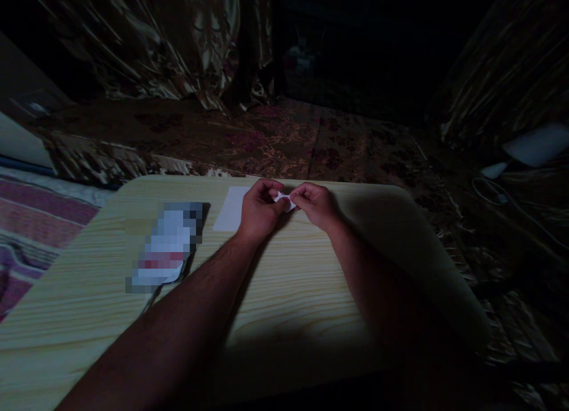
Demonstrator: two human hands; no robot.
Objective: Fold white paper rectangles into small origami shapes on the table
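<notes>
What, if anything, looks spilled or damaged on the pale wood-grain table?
Nothing stands out. The left hand and right hand pinch a small white paper piece; the white paper sheet lies partly behind them. The pixelated grey-white object can't be judged.

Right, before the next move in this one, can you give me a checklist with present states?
1. Left hand gripping the small white piece: ok.
2. Right hand gripping it too: ok.
3. White sheet fully visible on the table: not ok, left hand partly covers it.
4. Pixelated item apart from both hands: ok.
5. Bright lighting: not ok, dim.
6. Small white piece's full shape: cannot tell, fingers cover it partly.
</notes>
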